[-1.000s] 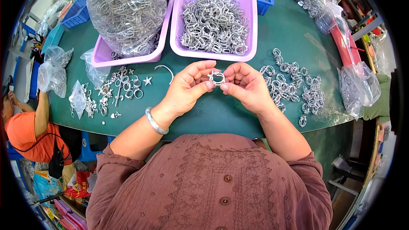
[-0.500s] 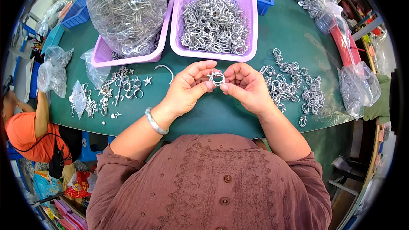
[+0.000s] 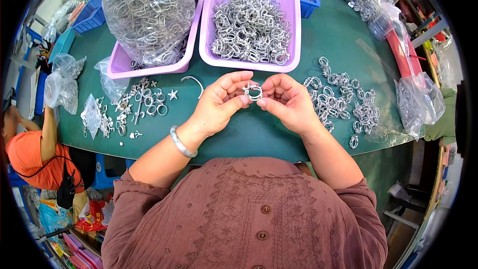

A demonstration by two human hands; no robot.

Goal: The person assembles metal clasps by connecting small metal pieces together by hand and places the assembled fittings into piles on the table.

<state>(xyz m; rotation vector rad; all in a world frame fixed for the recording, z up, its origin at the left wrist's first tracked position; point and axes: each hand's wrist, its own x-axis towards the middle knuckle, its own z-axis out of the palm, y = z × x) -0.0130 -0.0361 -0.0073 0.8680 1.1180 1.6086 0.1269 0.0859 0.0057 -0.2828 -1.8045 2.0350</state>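
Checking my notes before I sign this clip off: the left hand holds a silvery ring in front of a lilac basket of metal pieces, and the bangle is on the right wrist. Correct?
Not quite: the head view shows the bangle on the left wrist.

A small silver-coloured metal ring (image 3: 251,91), banded and roughly circular, with a small raised ornament at its upper left, is held above the green worktop (image 3: 239,137). Its left edge is pinched by the left hand (image 3: 219,100), its right by the right hand (image 3: 290,100). The round opening is turned toward the camera.
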